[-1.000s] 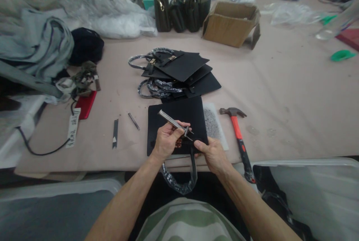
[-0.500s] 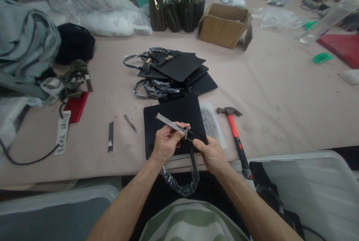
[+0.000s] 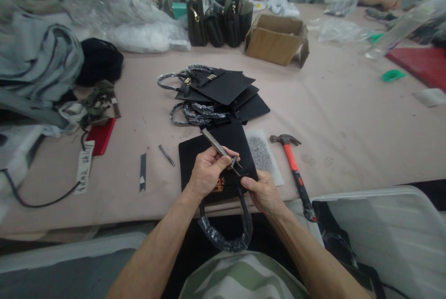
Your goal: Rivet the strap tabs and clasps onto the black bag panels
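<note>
My left hand (image 3: pixel 209 169) is closed round a metal caliper (image 3: pixel 213 141), its jaws pointing down to the right over a black bag panel (image 3: pixel 195 150). Close to those jaws, my right hand (image 3: pixel 263 191) pinches the panel's lower right edge, thumb on top and the other fingers mostly hidden. The panel lies at the front of the table, with a gold-coloured clasp (image 3: pixel 219 185) beside my left hand. Its plastic-wrapped handle (image 3: pixel 226 242) hangs over the table edge towards me.
Behind the panel lies a pile of black bag panels (image 3: pixel 223 87). A claw hammer (image 3: pixel 292 166) is to the right, near a speckled slab (image 3: pixel 259 150). A metal rod (image 3: pixel 166 155) and a dark flat strip (image 3: pixel 143 172) lie left. Further back stands a cardboard box (image 3: pixel 273 39).
The view has shifted slightly. The caliper now stands a little steeper, and the gold-coloured clasp shows more fully beside my left hand. Both hands keep their hold.
</note>
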Tool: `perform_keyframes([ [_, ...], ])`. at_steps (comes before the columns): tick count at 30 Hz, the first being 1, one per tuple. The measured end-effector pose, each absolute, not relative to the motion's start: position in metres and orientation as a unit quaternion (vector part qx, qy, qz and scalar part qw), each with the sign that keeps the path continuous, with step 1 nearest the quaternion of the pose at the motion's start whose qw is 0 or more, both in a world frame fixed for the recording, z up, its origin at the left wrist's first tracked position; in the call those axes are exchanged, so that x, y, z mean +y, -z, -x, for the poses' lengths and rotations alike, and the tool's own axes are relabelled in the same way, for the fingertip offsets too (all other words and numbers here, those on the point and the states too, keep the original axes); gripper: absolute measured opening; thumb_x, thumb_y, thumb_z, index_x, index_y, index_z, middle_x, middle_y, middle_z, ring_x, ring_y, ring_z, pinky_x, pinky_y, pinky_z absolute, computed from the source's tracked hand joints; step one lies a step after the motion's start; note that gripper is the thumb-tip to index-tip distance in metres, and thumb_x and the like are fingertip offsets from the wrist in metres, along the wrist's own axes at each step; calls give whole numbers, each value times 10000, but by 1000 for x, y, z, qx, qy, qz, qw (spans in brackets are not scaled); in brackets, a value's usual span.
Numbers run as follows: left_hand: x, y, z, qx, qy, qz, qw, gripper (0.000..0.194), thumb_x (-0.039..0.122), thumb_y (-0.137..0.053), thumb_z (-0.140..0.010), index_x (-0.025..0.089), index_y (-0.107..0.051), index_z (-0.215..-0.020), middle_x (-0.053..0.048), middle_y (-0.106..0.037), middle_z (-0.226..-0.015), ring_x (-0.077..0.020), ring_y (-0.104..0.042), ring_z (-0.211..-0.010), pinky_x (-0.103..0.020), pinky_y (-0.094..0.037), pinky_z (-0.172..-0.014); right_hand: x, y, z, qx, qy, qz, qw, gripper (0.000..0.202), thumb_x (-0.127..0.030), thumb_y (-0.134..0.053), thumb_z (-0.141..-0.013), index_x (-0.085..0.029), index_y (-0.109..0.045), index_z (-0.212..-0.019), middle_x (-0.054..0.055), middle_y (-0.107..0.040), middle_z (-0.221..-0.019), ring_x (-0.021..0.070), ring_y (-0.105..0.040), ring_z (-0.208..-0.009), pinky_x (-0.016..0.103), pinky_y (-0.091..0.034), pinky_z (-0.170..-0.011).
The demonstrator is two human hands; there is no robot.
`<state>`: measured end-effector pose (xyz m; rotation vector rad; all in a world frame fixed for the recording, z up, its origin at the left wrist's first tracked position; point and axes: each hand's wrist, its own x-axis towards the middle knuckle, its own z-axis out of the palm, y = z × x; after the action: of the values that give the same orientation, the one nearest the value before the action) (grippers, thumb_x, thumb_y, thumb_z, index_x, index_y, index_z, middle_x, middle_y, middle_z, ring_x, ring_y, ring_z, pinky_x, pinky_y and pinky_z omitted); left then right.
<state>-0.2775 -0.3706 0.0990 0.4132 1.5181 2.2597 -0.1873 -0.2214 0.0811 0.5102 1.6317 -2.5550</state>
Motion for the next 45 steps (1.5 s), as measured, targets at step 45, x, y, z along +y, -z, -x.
perform_keyframes([
  [45, -363, -115, 259, 643, -746, -133, 114, 178, 322, -733, -871, 158, -695, -929, -67, -753, -949, -198, -731, -908, -292, -584, -860, -206, -82, 172, 506, 853, -85, 94, 349, -443, -857, -678, -138, -691, -715, 28, -644, -604, 127, -533, -521, 244, -422, -518],
])
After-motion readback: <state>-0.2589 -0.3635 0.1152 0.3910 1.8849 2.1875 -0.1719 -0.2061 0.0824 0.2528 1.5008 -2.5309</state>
